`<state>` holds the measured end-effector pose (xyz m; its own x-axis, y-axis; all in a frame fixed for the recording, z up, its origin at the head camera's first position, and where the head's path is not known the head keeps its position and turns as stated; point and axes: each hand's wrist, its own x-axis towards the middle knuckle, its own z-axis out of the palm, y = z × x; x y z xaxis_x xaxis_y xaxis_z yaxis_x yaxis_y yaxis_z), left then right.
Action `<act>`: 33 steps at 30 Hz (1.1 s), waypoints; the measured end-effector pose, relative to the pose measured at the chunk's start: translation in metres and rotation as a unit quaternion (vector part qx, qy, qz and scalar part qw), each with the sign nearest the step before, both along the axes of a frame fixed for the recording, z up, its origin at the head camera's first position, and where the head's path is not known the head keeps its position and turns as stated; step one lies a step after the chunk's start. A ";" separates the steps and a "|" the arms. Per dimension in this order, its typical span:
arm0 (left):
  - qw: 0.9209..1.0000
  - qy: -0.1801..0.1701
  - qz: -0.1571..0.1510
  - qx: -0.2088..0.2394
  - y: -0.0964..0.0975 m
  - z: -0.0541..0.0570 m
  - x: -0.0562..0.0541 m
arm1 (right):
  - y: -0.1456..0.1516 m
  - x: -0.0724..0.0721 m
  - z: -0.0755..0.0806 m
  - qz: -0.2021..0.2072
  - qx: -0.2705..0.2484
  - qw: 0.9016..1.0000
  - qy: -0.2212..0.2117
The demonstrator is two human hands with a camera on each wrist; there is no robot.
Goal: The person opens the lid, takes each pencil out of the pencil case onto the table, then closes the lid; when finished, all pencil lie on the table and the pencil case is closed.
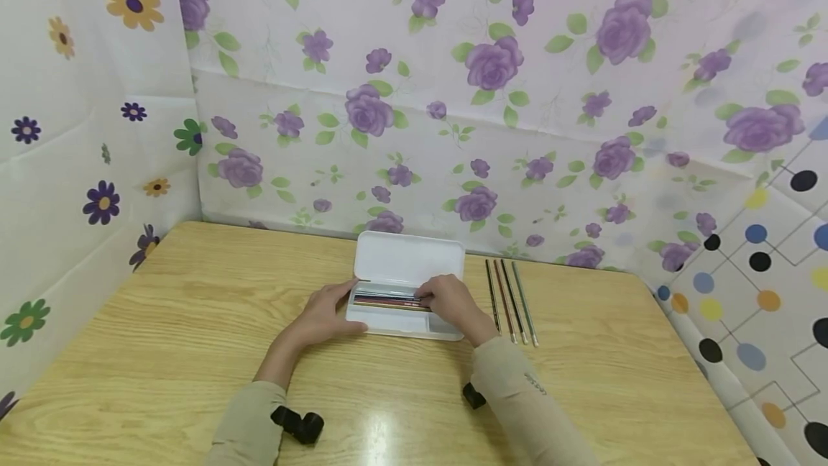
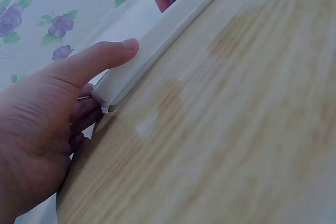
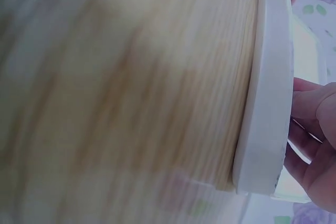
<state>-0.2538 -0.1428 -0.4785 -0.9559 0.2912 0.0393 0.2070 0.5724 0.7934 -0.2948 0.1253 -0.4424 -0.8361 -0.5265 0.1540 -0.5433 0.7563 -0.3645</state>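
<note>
A white pencil case point(image 1: 387, 321) lies on the table with its lid point(image 1: 409, 257) raised at the back. Inside, several colored pencils point(image 1: 388, 302) lie lengthwise in the tray. My left hand point(image 1: 326, 315) holds the case's left end, thumb on the front wall and fingers round the side, as the left wrist view also shows. The right hand point(image 1: 448, 300) reaches in over the right part with bent fingers, pinching at the pencils' right ends. In the right wrist view, the case's front wall point(image 3: 268, 98) hides those fingertips.
To the right of the case, several pencils point(image 1: 511, 300) lie side by side on the wooden table point(image 1: 614, 365). A purple-flowered cloth point(image 1: 401, 113) hangs along the back edge, with patterned sheets at both sides. A black camera mount point(image 1: 299, 424) sits on the left wrist.
</note>
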 end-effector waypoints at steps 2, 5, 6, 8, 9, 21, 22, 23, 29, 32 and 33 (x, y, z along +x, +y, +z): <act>1.000 0.000 -0.002 -0.002 0.000 0.000 0.000 | 0.000 0.001 0.000 0.000 0.001 1.000 0.003; 1.000 0.000 -0.004 -0.003 0.000 0.000 0.000 | 0.001 0.002 -0.001 -0.002 -0.003 1.000 0.009; 1.000 0.002 -0.005 -0.003 0.000 0.000 0.000 | 0.001 0.003 -0.001 -0.002 -0.008 1.000 0.008; 1.000 0.005 -0.005 -0.003 0.000 0.000 0.000 | 0.002 0.005 -0.001 -0.001 -0.017 1.000 0.008; 1.000 0.007 -0.004 -0.003 0.000 0.000 0.000 | 0.002 0.005 -0.001 -0.001 -0.021 1.000 0.006; 1.000 0.017 -0.006 0.005 0.000 -0.002 -0.001 | 0.008 0.017 0.013 -0.069 -0.131 0.988 -0.039; 1.000 0.018 -0.006 0.005 0.000 -0.003 -0.001 | 0.010 0.019 0.015 -0.074 -0.144 0.986 -0.040; 1.000 0.018 -0.005 0.004 0.000 -0.003 -0.002 | 0.012 0.020 0.018 -0.079 -0.155 0.984 -0.036; 1.000 0.018 -0.004 0.004 0.000 -0.003 -0.002 | 0.028 0.019 0.027 -0.109 -0.204 0.973 0.006; 1.000 0.018 -0.005 0.006 0.000 -0.003 -0.002 | 0.039 0.015 0.027 -0.145 -0.215 0.966 0.000; 1.000 0.018 -0.006 0.006 0.000 -0.003 -0.002 | 0.043 0.014 0.027 -0.152 -0.216 0.964 -0.001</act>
